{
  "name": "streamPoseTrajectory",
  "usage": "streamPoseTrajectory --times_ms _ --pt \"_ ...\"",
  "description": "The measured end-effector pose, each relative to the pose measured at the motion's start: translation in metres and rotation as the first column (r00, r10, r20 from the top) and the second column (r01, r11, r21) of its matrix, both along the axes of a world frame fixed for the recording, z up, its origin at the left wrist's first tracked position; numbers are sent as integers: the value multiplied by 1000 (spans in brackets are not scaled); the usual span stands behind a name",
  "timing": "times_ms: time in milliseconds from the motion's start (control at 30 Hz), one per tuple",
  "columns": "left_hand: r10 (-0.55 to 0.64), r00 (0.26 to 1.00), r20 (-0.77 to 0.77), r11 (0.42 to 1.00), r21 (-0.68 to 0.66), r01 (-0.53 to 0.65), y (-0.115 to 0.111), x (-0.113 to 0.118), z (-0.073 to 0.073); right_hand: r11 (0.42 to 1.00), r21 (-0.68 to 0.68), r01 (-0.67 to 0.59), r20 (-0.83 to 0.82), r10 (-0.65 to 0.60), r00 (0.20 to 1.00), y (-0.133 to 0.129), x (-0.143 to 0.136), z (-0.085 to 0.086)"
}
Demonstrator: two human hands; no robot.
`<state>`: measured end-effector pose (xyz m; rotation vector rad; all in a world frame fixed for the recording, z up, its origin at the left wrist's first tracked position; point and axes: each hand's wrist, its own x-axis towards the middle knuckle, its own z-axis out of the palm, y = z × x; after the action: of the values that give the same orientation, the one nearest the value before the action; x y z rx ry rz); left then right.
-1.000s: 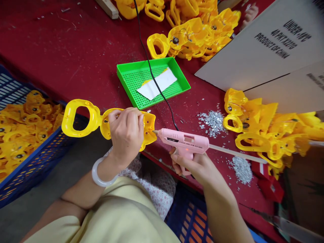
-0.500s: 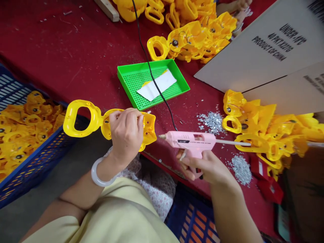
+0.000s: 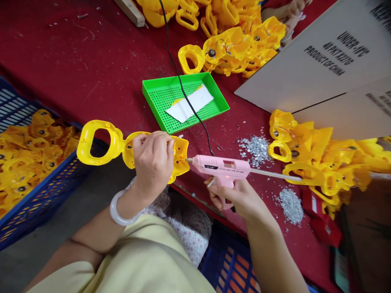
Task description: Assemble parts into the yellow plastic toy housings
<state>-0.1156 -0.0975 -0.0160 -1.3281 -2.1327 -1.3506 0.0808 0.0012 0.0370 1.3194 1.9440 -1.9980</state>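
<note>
My left hand [image 3: 154, 162] is closed over the middle of a yellow plastic shell [image 3: 99, 142], covering part of its inside. The shell has a large ring-shaped end to the left and a hollow end with small holes to the right. In my right hand [image 3: 235, 195] is a pink hot glue gun [image 3: 224, 167], gripped by its handle with fingers at the trigger. Its nozzle is at the shell's right end; whether it touches, I cannot tell. A clear glue stick [image 3: 275, 175] sticks out of the gun's back.
A green tray [image 3: 151, 106] holds a white sheet, with the black cord [image 3: 174, 61] across it. Yellow shells [image 3: 232, 49] are heaped behind and at right [image 3: 330, 150], beside a printed carton [image 3: 305, 69]. Small clear pieces [image 3: 256, 148] lie in two piles. A blue basket [image 3: 45, 191] holds more shells.
My right hand has brought the glue gun left, so its nozzle is now at the shell's right end. My left hand and the shell have hardly moved.
</note>
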Motion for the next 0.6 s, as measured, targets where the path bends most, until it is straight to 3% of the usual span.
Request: streamPoseTrajectory --times_ms 400,600 --pt "25 1000 8 1000 -5 -25 1 2 -1 997 -12 74 27 -74 997 -15 -5 1" --pt "33 999 -3 999 -3 -33 4 1 -1 962 -256 -92 0 95 995 -10 10 2"
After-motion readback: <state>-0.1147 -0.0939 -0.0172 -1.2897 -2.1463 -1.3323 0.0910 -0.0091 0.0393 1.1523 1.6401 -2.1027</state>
